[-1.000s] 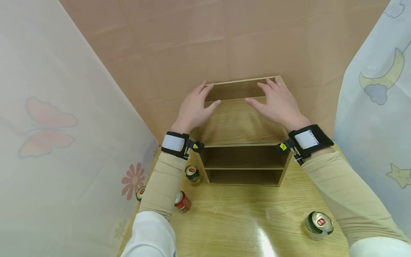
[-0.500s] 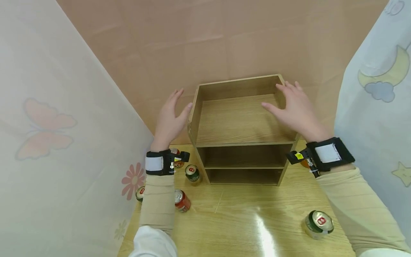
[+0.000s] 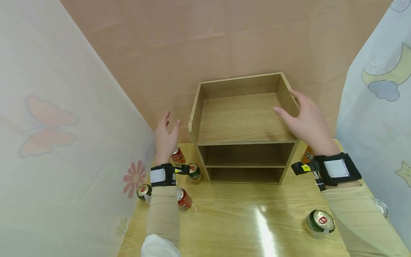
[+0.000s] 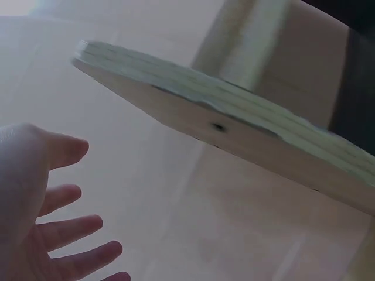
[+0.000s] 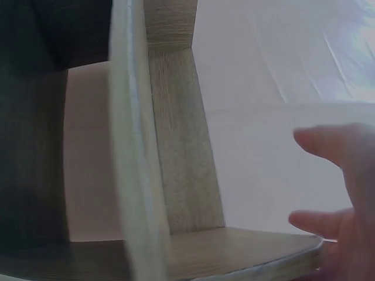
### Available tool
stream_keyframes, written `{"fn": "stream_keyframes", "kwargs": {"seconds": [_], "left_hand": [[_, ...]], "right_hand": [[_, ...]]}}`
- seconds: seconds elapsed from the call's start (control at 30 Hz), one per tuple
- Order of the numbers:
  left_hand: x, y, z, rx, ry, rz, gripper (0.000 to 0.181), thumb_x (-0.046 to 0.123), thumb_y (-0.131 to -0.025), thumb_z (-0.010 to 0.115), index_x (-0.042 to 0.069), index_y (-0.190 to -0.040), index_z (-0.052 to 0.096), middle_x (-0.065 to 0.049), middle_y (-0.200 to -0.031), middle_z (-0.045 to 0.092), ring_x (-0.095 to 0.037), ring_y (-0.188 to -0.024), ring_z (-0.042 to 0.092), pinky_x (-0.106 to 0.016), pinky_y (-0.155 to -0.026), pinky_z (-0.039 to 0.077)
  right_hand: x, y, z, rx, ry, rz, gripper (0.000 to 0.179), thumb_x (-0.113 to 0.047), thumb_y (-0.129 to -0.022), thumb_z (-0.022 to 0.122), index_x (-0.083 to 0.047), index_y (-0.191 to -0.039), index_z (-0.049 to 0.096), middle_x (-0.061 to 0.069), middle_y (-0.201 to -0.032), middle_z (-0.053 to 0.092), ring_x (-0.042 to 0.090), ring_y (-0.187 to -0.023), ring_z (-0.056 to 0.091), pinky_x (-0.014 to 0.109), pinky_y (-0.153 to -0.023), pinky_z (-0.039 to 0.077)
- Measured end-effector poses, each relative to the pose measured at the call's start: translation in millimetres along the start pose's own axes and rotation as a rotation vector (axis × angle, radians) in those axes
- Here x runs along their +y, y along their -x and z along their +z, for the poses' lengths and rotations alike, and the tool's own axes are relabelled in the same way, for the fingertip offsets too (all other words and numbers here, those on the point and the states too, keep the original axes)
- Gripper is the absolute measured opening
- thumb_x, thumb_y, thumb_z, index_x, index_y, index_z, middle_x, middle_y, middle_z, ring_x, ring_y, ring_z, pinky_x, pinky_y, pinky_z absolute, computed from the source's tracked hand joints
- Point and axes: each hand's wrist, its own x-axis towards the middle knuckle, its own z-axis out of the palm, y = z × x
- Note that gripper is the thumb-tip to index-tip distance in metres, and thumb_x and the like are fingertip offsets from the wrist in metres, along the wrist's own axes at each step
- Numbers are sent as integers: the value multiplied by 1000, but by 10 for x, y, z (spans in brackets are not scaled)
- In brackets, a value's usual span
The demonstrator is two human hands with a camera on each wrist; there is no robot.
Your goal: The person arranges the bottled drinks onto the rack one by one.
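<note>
A small wooden shelf (image 3: pixel 245 117) with an open top tray and two lower compartments stands at the back of the table. My left hand (image 3: pixel 166 140) is off to the shelf's left, fingers spread and holding nothing. In the left wrist view, the hand (image 4: pixel 44 216) is apart from the shelf's side panel (image 4: pixel 193 105). My right hand (image 3: pixel 309 119) is by the shelf's right side, its thumb overlapping the side panel in the head view. In the right wrist view, thumb and fingers (image 5: pixel 325 225) sit right by the panel's end, relaxed and gripping nothing.
On the left stand two red cans (image 3: pixel 184 201) and two green cans (image 3: pixel 193 173). An orange can (image 3: pixel 307 156) is partly behind the right wrist. Another green can (image 3: pixel 320 224) stands front right, and a can top (image 3: pixel 381 206) shows behind the right forearm. Printed cloth hangs on both sides.
Both hands have moved apart from over the shelf's top, left hand outward and down to the left, right hand to the right. The shelf and cans have stayed in place.
</note>
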Motion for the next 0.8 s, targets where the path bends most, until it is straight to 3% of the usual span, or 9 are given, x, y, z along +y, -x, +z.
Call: {"fn": "stream_keyframes", "kwargs": {"seconds": [0.13,0.3,0.4,0.5,0.63,0.8], "left_hand": [[-195,101,130,-72,-8,-84,65,39,-104,57,12,-159,34,-18,-156,39,-43,-136,44,-58,-105,38],[-433,169,303,-140,-16,-159,66,34,-104,58,8,-159,33,-21,-155,39,-43,-135,44,-56,-106,39],[-542,237,386,-168,-32,-190,67,33,-104,59,6,-158,33,-21,-155,40,-41,-134,45,-55,-107,38],[-638,316,457,-195,-82,-216,66,34,-103,60,6,-157,35,-20,-154,42,-39,-136,45,-53,-108,37],[-768,395,557,-255,-150,-241,63,34,-103,61,7,-155,39,-18,-153,45,-37,-137,44,-54,-108,37],[-914,492,714,-359,-235,-260,62,34,-101,64,4,-151,43,-22,-148,47,-40,-131,50,-54,-103,42]], "right_hand": [[76,132,59,88,-92,69,83,-52,-98,61,-8,-161,27,20,-159,35,42,-144,32,62,-112,24],[158,248,148,178,-172,83,77,-44,-99,62,-7,-159,31,20,-155,40,40,-141,38,60,-110,29],[210,301,221,202,-181,98,73,-42,-99,63,-7,-157,36,22,-147,48,40,-127,51,48,-97,44],[267,345,306,226,-163,116,68,-41,-98,64,-6,-152,42,24,-135,57,39,-110,60,40,-78,48],[332,388,403,269,-153,120,62,-37,-98,65,-4,-148,48,26,-131,61,43,-110,62,52,-79,51],[383,423,504,347,-154,102,49,-25,-100,61,-1,-141,53,27,-124,65,43,-108,64,48,-81,48]]}}
